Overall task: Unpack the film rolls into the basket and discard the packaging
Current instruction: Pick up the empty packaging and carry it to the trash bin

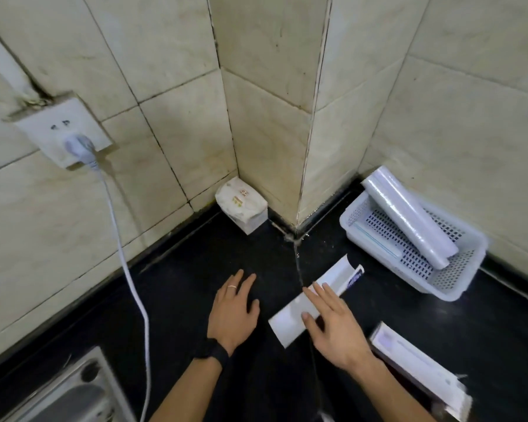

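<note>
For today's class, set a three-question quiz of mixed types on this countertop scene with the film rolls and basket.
1. True or false: a film roll lies tilted in the white basket, one end over its rim.
2. Which hand touches the flat white box on the black counter?
A. left hand
B. right hand
C. both
3. Fill in: the plug in the wall socket has a ____ cable.

Key: 1 true; 2 B; 3 white.
</note>
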Tool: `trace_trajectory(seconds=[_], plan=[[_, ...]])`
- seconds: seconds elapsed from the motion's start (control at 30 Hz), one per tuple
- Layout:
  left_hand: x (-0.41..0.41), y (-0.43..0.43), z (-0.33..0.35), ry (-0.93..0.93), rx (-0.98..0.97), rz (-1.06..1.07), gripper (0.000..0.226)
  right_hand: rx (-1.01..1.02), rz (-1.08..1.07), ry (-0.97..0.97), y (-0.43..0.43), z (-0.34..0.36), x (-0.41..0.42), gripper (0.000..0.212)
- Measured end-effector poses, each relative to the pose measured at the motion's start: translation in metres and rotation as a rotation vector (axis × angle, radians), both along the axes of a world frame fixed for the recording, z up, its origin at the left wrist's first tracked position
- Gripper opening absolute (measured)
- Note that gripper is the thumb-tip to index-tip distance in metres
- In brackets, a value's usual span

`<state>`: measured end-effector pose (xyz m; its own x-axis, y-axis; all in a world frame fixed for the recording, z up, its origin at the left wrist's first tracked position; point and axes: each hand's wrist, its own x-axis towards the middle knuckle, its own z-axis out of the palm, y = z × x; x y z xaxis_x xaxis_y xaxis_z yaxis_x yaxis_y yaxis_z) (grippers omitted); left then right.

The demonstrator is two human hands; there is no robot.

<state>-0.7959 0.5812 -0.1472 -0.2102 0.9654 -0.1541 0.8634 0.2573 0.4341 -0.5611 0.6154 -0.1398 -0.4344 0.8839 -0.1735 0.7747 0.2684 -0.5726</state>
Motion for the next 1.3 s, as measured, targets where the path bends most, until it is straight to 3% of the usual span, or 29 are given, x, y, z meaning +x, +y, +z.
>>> trace_trajectory(seconds=[0.33, 0.6, 0.87, 1.0, 1.3], plan=[[0.075, -0.019, -0.008, -0.025, -0.093, -0.180, 0.064, 0.022, -0.295, -0.063, -0.117, 0.001, 0.103, 0.059], [0.120, 0.014, -0.015, 0.119, -0.175, -0.301, 0.082, -0.007, -0.494, -0.226, -0.125, -0.007, 0.161, 0.078], [0.142, 0.045, -0.027, 0.204, -0.296, -0.283, 0.107, -0.112, -0.452, -0.341, -0.077, -0.025, 0.196, 0.102], [0.148, 0.046, -0.036, 0.216, -0.343, -0.251, 0.113, -0.197, -0.397, -0.359, -0.062, -0.040, 0.204, 0.098], [0.150, 0.038, -0.044, 0.193, -0.303, -0.146, 0.098, -0.142, -0.359, -0.352, -0.083, -0.077, 0.204, 0.090]])
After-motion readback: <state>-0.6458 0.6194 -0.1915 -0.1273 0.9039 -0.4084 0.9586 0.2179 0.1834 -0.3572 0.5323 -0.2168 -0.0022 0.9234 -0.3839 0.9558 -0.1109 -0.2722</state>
